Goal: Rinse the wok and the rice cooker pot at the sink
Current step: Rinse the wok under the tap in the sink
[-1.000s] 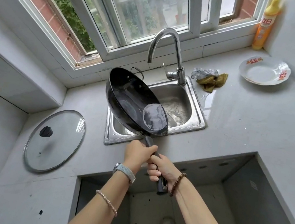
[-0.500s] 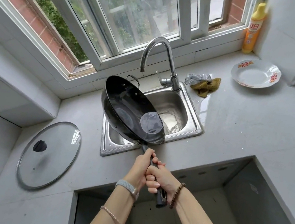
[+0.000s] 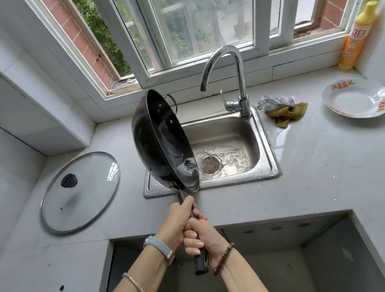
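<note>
A black wok (image 3: 160, 141) hangs over the left half of the steel sink (image 3: 266, 141), tipped steeply onto its right side with a little water at its low rim. Both hands grip its long dark handle: my left hand (image 3: 177, 223) higher up, near the wok, and my right hand (image 3: 200, 239) just below it. Water lies around the drain in the sink basin. The chrome faucet (image 3: 224, 73) stands behind the sink, with no stream visible. No rice cooker pot is in view.
A glass lid (image 3: 80, 192) lies flat on the counter left of the sink. A rag and scourer (image 3: 283, 108) sit right of the faucet beside a puddle. A white plate (image 3: 357, 97) and a yellow detergent bottle (image 3: 356, 35) stand far right. An open recess (image 3: 268, 268) lies below the counter edge.
The wok has tipped much more steeply to the right, and the pool of water inside it has mostly run out into the sink. Both hands stay on the handle.
</note>
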Action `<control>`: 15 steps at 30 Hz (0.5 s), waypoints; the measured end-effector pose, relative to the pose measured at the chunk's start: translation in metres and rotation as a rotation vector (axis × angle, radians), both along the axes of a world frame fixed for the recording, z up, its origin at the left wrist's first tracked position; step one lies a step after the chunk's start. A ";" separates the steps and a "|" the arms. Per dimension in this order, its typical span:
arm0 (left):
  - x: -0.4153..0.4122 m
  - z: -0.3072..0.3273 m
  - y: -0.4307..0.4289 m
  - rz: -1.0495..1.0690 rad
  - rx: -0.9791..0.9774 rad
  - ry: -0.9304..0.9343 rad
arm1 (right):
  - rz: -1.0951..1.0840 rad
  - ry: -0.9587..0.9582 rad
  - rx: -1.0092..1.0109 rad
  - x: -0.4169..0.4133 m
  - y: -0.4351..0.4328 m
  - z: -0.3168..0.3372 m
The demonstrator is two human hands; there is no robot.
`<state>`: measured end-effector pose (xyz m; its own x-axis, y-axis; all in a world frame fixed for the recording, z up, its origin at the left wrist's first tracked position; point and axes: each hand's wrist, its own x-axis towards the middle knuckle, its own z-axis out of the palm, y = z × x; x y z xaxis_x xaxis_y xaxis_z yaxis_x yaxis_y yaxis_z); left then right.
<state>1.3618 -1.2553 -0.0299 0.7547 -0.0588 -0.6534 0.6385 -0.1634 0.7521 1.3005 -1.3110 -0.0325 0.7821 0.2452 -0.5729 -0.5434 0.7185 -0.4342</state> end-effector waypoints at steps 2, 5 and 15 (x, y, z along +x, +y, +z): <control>-0.001 0.000 0.006 0.002 0.027 -0.006 | 0.006 0.006 0.035 0.001 0.007 0.000; 0.000 0.004 0.015 0.005 0.061 -0.019 | 0.000 0.025 0.111 0.002 0.015 -0.002; 0.002 0.009 0.025 -0.063 0.187 -0.058 | -0.062 0.064 0.236 0.002 0.026 0.001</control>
<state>1.3638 -1.2302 -0.0210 0.7900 0.0113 -0.6130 0.5791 -0.3423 0.7399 1.3024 -1.2853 -0.0320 0.7637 0.3306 -0.5545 -0.5158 0.8290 -0.2161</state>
